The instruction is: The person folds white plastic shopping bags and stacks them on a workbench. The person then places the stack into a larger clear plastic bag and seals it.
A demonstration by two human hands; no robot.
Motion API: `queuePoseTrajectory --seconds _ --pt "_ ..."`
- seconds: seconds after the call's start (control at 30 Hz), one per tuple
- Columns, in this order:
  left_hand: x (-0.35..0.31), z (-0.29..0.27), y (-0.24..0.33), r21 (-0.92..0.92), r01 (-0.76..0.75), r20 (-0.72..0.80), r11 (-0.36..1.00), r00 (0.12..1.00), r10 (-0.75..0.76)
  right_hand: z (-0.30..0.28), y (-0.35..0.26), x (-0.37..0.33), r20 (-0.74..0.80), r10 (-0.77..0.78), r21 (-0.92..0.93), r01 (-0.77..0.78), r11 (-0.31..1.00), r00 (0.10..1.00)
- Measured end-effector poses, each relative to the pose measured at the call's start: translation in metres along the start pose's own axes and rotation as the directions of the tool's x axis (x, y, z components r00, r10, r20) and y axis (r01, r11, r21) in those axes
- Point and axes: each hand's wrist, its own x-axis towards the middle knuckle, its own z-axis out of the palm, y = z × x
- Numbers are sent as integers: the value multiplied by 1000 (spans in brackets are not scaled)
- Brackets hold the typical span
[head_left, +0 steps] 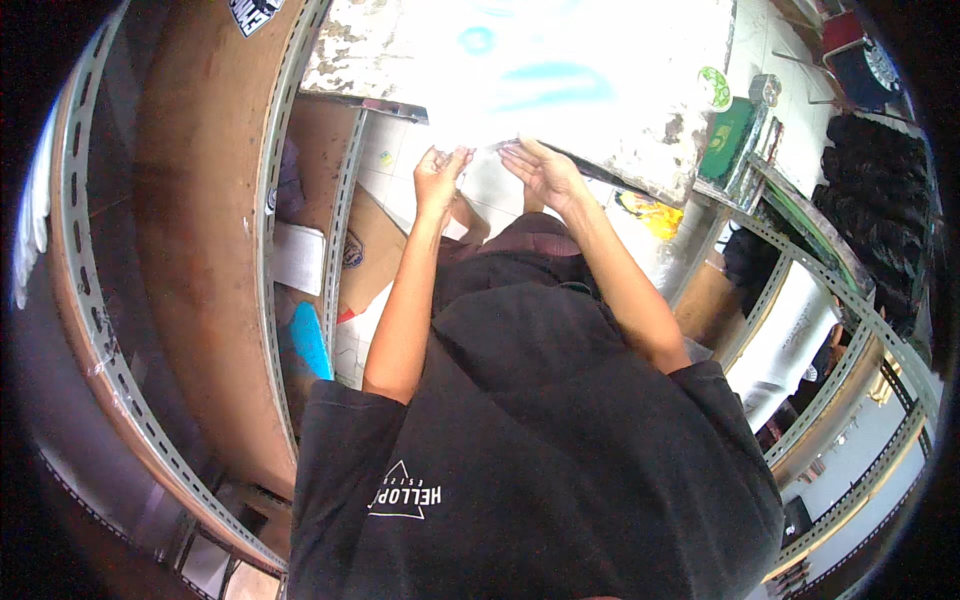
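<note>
White lettering and a triangle are showing upside down on the black shirt (560, 430); a black-and-white label (252, 14) on the brown board (205, 230) is running off the top. At the near edge of the white desk (650, 50), the left hand (438, 185) and right hand (548, 180) are each pinching a thin see-through thing (508, 145) between them, with white floor tiles (395, 190) showing below. Slotted metal shelving (268, 235) is flanking both sides. Glare is washing out the see-through thing's outline, leaving its kind unclear.
</note>
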Motion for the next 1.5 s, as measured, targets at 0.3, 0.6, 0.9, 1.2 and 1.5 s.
queuePoseTrajectory --seconds 0.3,0.6,0.9,1.2,1.5 --pt "-5 -14 19 -54 -255 -259 966 937 233 27 36 4 93 -2 -84 10 996 996" --pt "7 -62 -20 85 -187 -294 979 934 204 115 43 -41 605 -130 -768 619 165 785" --pt "-30 -79 62 698 -638 355 325 702 617 220 -9 -45 898 -284 -417 854 -312 335" --pt "-24 -108 47 613 -641 291 462 727 622 153 13 -76 740 -545 -628 694 -352 394" --pt "-125 -189 94 554 -562 157 615 795 585 508 88 -190 957 8 276 900 -336 -291"
